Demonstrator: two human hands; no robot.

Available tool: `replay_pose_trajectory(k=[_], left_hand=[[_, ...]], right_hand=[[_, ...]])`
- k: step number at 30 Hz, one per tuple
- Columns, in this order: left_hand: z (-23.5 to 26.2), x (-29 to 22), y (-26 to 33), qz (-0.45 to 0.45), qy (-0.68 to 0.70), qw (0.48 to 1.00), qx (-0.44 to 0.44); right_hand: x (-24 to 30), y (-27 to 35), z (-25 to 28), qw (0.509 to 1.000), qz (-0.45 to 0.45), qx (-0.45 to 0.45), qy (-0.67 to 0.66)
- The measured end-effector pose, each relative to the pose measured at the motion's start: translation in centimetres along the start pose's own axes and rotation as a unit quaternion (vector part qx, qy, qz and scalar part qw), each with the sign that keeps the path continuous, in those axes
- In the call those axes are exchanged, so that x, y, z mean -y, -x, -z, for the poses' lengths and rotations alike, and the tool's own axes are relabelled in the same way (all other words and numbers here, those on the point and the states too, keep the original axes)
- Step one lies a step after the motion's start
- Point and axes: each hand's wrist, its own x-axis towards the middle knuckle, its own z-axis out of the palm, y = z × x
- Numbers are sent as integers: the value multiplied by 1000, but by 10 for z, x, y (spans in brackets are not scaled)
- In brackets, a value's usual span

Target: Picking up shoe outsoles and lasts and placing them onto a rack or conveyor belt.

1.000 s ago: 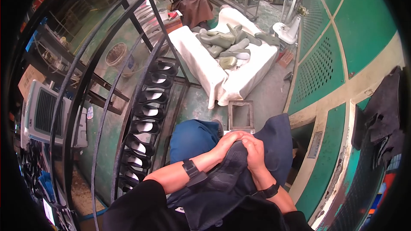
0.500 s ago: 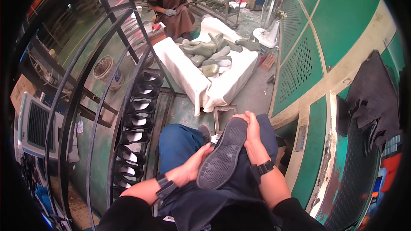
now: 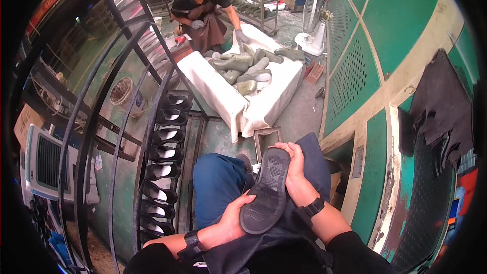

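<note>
A black shoe [image 3: 268, 190] lies across my lap with its patterned sole facing up toward me. My left hand [image 3: 234, 218] grips the heel end from the left, the thumb lying over the sole's edge. Round the toe end on the right, my right hand [image 3: 294, 165] is closed, its fingertips curling over the far tip. The shoe's upper is turned away and hidden. My legs in blue trousers [image 3: 215, 182] are underneath.
A metal rack [image 3: 144, 172] with several black shoes [image 3: 165, 152] stands at my left. Ahead, a white cloth-covered table [image 3: 213, 91] bears green shoe lasts [image 3: 238, 63], where a co-worker [image 3: 205, 18] reaches in. A fan [image 3: 313, 20] and green machine panels [image 3: 355, 71] stand right.
The shoe has tilted in my hands, and my left hand has moved slightly down with its heel end. The co-worker's hand has gone from the back rack to the lasts on the table.
</note>
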Motion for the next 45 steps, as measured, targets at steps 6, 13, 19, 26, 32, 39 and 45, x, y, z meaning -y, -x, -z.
replay_pose_trajectory(k=[6,13,19,26,32,39,45], left_hand=[[13,-2,5,-18,-9,1000,-10],[21,-7,0,1,17,999,50],[22,-17,-17,27,19,994,103],[0,-27,-38,81,10,994,73],[-8,-15,-20,53,10,998,29],[-15,-12,-8,61,14,997,35],[-16,-11,7,30,-11,998,60]], right_hand=[[-5,7,-4,999,17,40,-28],[0,13,-8,999,47,24,11],[-1,9,-4,974,155,112,121],[-5,-2,4,983,142,102,52],[-19,-2,17,996,66,58,0],[-23,3,6,998,50,-19,23],[4,18,-7,996,71,61,10]])
